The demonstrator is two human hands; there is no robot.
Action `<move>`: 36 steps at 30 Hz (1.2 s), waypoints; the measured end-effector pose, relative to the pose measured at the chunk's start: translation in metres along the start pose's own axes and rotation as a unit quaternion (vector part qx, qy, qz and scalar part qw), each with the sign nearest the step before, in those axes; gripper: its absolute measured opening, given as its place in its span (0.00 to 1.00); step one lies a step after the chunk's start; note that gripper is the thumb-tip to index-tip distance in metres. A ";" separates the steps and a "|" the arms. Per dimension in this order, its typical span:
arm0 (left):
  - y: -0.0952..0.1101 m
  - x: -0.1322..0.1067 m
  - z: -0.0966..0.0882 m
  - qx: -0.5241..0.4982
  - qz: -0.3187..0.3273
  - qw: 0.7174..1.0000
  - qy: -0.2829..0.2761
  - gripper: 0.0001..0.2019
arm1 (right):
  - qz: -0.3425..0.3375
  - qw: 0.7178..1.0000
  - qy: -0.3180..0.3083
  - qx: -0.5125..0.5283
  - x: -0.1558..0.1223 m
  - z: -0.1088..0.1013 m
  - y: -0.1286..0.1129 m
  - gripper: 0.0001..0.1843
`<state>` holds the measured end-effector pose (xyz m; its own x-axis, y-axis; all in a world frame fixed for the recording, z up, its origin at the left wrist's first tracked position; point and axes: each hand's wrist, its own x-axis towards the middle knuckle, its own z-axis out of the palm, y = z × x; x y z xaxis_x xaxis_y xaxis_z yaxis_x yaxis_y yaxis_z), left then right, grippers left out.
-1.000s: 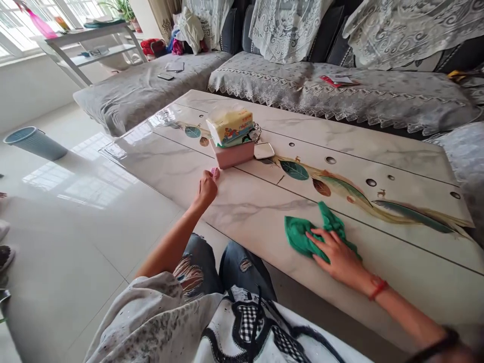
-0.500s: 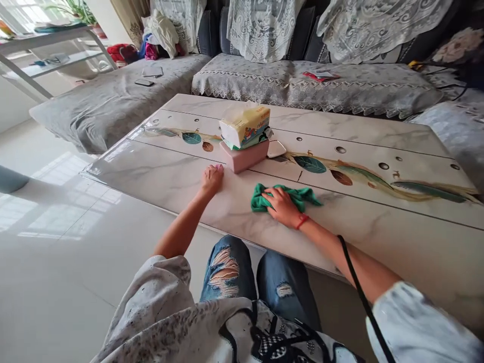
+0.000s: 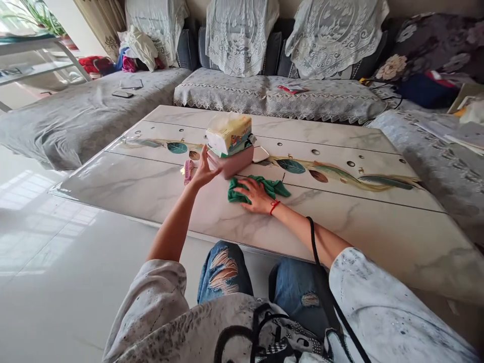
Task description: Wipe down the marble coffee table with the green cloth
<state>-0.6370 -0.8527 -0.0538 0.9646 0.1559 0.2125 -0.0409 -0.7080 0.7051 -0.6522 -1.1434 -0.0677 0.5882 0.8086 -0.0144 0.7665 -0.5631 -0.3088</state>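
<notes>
Right hand (image 3: 259, 197) lies over the bunched green fabric cloth (image 3: 276, 187), mid-frame on the glossy white marble-patterned table (image 3: 128, 181); fingers splayed across the cloth's thick left end, thumb side not clear, green showing between and beyond the fingertips. Left hand (image 3: 203, 172) is bare, thumb and fingers spread wide, curled around nothing, at the left end of the dull-pink rectangular box (image 3: 238, 164); contact with the box, can't tell. Cloth's long axis runs left to right across the frame, crumpled end left, thin tail pointing right. Box's long axis slants from lower left to upper right, near corner toward the cloth; cloth sits just below that corner, touching or not is unclear. On top of the box, roughly in line with it: yellow plastic-wrapped tissue pack (image 3: 230, 133), with clear film at its top. Flat white dark-rimmed object (image 3: 260, 154) just right of the box. Small pink patterned item with a pale yellow bit (image 3: 188, 172) lies left of the left hand, upright in the frame. Box and its stack stand directly above the cloth in the frame, blocking that side; tabletop right of the tail shows printed green and brown leaves (image 3: 291, 166). Grey fabric-covered sofa (image 3: 227, 96) fills the upper frame.
</notes>
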 end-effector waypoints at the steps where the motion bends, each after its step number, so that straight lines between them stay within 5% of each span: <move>1: 0.000 -0.001 0.006 -0.031 0.014 0.999 -0.014 0.58 | -0.014 1.000 -0.025 -0.002 -0.006 -0.005 0.005 0.36; 6: 0.001 0.006 0.040 -0.099 -0.023 0.994 0.047 0.76 | 0.018 0.999 -0.029 -0.034 -0.049 -0.020 0.055 0.33; 9: 0.008 0.014 0.057 -0.146 -0.036 0.981 0.119 0.75 | 0.084 0.994 0.019 -0.063 -0.076 -0.018 0.080 0.31; 13: 0.018 0.025 0.062 -0.132 -0.041 0.979 0.148 0.72 | 0.177 0.979 0.054 -0.092 -0.080 -0.012 0.081 0.29; 20: 0.015 0.034 0.058 -0.102 -0.024 0.982 0.159 0.73 | 0.265 0.957 0.050 -0.111 -0.003 -0.017 0.074 0.30; 31: -0.007 0.029 0.050 -0.088 -0.035 0.977 0.189 0.59 | 0.258 0.962 0.045 -0.075 0.145 -0.048 0.129 0.33; 34: -0.004 0.031 0.048 -0.094 -0.046 0.975 0.197 0.61 | 0.276 0.957 0.039 -0.081 0.145 -0.050 0.109 0.31; 36: -0.001 0.032 0.047 -0.101 -0.061 0.970 0.213 0.58 | 0.218 0.973 0.012 -0.078 0.116 -0.037 0.063 0.27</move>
<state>-0.5941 -0.8799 -0.0795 0.7718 0.5317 0.3487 -0.0245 -0.5231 0.8519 -0.5254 -1.0913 -0.0536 0.8703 0.4843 -0.0895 0.4720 -0.8721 -0.1292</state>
